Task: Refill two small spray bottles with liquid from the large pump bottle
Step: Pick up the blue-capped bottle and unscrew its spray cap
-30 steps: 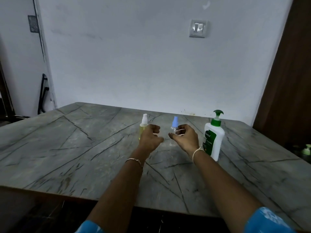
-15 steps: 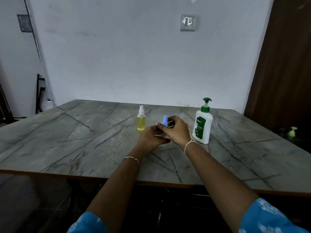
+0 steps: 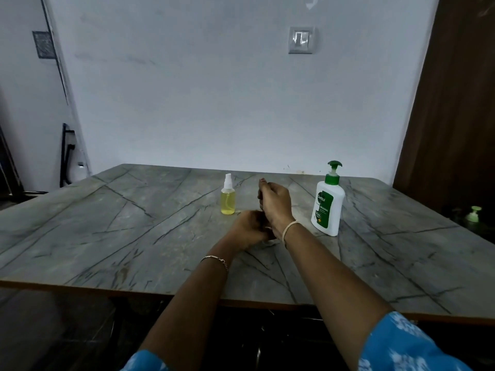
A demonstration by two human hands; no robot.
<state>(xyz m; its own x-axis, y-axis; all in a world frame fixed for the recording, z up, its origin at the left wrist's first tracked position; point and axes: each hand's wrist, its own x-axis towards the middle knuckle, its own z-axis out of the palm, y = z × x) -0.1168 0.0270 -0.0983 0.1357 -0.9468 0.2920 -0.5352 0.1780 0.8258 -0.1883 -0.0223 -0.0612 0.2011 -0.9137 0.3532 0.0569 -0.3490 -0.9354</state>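
Left hand [image 3: 247,228] and right hand [image 3: 276,203] are curled together mid-frame, grip cannot be told, likely for uncapping something hidden; yellow spray bottle [image 3: 228,200] is stood just left, Dettol pump bottle [image 3: 328,207] right, within reach.

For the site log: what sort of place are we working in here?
Probably a room in a home, not a lab or workshop: a stone-patterned table by a plain painted wall, a household switch on that wall, and what looks like a dark wooden door on the right.
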